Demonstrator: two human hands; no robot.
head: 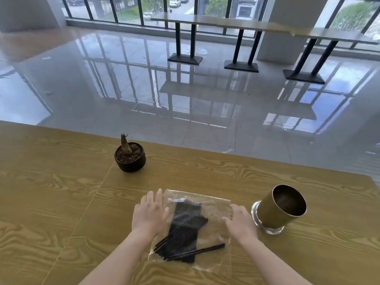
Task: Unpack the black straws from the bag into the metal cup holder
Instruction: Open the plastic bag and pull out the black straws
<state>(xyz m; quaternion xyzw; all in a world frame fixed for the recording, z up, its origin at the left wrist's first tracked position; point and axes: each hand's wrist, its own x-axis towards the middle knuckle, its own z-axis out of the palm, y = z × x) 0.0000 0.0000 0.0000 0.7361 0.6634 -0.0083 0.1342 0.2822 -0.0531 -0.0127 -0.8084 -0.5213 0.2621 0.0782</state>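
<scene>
A clear bag lies flat on the wooden table at lower centre of the frame, with a bundle of black straws inside it. The straws run from the middle of the bag toward its near edge, and a few fan out to the lower right.

The left hand lies palm down on the bag's left edge, fingers stretched out and close together, gripping nothing. The right hand rests on the bag's right side with its fingers spread and slightly bent, pressing on the plastic rather than closed around it. Both forearms come in from the bottom edge.

Just right of the right hand stands the cup holder, a brass-toned metal cylinder with a clear base, its open mouth empty and dark inside. Nothing lies between it and the bag except the right hand.

At upper left of the bag, well apart from it, sits a small dark pot holding soil and a bare stump.

The table is light with bold grain, and a seam runs diagonally down its left part. Beyond its far edge spreads a glossy grey tiled floor mirroring the tall windows along the top of the frame. A long high table on black legs stands by the glass at upper right.
</scene>
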